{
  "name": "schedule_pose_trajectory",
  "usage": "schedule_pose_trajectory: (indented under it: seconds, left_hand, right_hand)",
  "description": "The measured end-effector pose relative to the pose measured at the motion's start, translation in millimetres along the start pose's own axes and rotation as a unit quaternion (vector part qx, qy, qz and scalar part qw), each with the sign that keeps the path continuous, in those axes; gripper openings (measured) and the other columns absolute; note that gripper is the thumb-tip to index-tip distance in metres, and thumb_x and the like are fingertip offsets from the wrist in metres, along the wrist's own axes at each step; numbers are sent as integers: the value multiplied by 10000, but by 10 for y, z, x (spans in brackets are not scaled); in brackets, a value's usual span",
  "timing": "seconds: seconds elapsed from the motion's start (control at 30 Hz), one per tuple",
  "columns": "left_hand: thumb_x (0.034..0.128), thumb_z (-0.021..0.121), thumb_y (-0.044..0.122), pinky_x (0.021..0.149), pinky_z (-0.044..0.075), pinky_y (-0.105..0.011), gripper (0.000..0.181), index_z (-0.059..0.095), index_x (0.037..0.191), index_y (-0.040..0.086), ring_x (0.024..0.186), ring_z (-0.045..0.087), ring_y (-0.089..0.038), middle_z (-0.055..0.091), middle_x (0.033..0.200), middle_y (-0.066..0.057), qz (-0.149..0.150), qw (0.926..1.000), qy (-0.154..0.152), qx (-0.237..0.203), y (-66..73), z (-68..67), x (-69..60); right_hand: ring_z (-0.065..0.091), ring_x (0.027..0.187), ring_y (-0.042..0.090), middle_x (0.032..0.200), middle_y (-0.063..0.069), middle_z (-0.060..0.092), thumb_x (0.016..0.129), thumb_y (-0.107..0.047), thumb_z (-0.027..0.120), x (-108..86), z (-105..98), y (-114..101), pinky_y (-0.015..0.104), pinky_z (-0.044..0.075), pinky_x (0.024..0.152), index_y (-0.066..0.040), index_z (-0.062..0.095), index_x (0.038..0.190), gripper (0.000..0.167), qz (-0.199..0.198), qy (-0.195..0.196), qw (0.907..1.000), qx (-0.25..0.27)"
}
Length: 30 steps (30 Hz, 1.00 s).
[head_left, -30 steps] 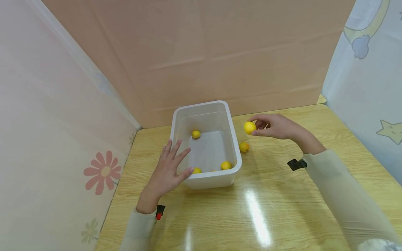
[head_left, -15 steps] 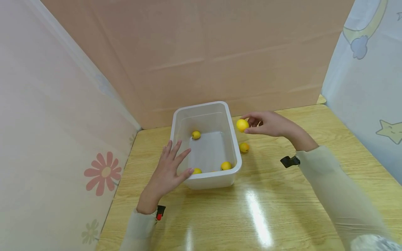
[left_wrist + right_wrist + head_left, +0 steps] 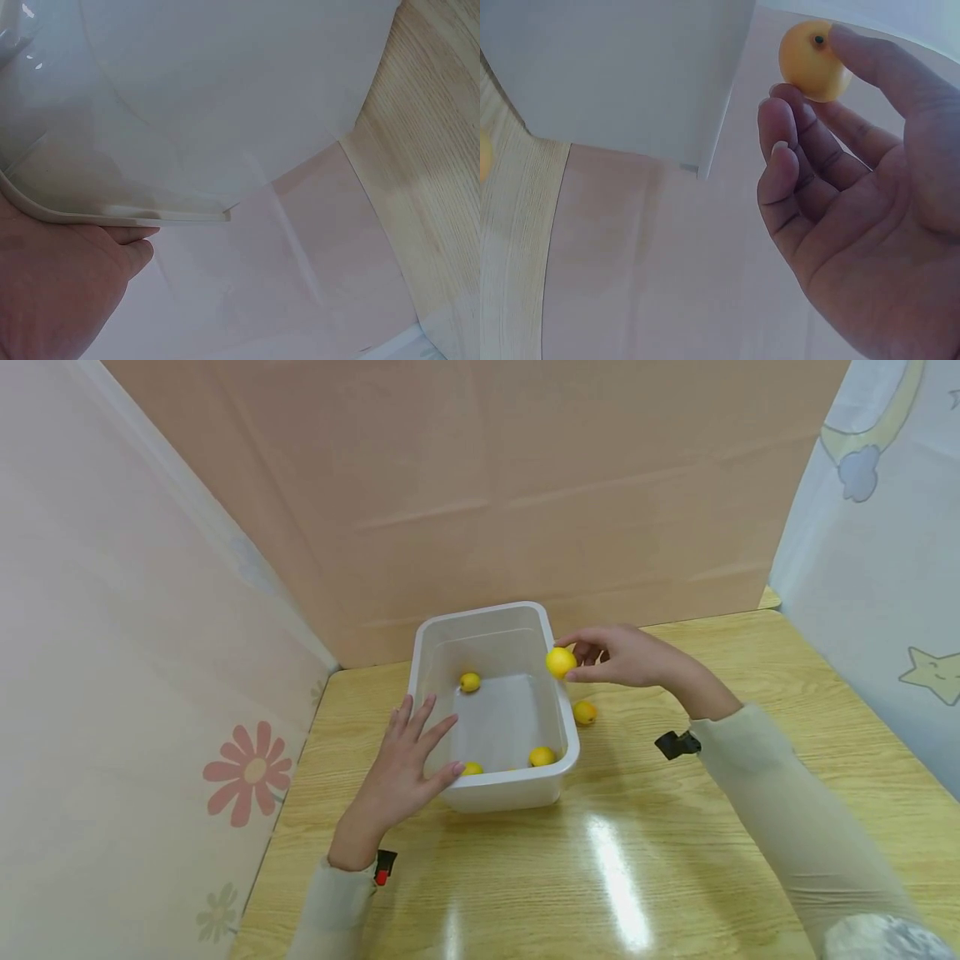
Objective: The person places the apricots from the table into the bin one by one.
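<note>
My right hand (image 3: pixel 626 656) pinches a small round yellow-orange fruit (image 3: pixel 561 663) between thumb and fingertips, just over the right rim of a white plastic bin (image 3: pixel 510 781). In the right wrist view a green stem spot shows on that fruit (image 3: pixel 810 60). Fingers spread, my left hand (image 3: pixel 401 772) rests on the bin's near-left rim. Inside the bin lie a yellow fruit (image 3: pixel 469 682) toward the back left, another fruit (image 3: pixel 542 757) at the near right and one more (image 3: pixel 472 768) partly hidden at the near left. A sliver of something yellow-orange peeks over the near rim.
One more yellow-orange fruit (image 3: pixel 585 712) lies on the wooden table (image 3: pixel 675 843), just right of the bin. A tan backdrop (image 3: pixel 480 510) stands behind the bin. Printed panels close in the left (image 3: pixel 150 652) and right (image 3: pixel 885 577) sides.
My right hand has carried the fruit leftward, from above the table beside the bin to the bin's right rim. My left hand and the bin have stayed put.
</note>
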<state>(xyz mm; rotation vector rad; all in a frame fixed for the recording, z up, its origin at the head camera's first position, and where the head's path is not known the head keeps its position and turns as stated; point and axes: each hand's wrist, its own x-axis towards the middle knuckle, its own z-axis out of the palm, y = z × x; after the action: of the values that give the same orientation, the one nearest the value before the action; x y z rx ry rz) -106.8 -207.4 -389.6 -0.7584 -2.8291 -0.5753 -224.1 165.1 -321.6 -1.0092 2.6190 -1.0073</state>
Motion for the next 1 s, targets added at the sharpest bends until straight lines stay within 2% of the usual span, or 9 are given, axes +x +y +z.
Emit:
schedule_pose_trajectory:
  seconds: [0.37, 0.7, 1.0]
  left_hand:
    - [977, 558, 549, 1218, 53, -635, 668, 470, 1531, 187, 1554, 3, -417, 180, 1687, -126, -2, 10000, -7, 23, 1, 8, 4]
    - [975, 557, 552, 1218, 54, -636, 666, 476, 1527, 188, 1549, 17, -434, 191, 1684, -131, -4, 10000, 19, 10, -2, 11, 3]
    - [975, 546, 573, 1220, 50, -629, 671, 482, 1522, 191, 1551, 13, -426, 186, 1687, -110, -62, 10000, -17, -37, -14, 17, 6]
  right_hand:
    - [633, 929, 170, 970, -13, 701, 925, -206, 754, 81, 78, -107, 407, 512, 890, -51, 620, 1344, 466, -80, -83, 9998, 137]
    - [630, 936, 169, 963, -35, 689, 922, -238, 761, 143, 128, -125, 398, 513, 895, -102, 631, 1335, 454, -69, -232, 9996, 127]
    - [632, 933, 175, 955, -42, 692, 925, -243, 760, 189, 175, -136, 377, 517, 853, -100, 641, 1324, 440, -177, -320, 9993, 39]
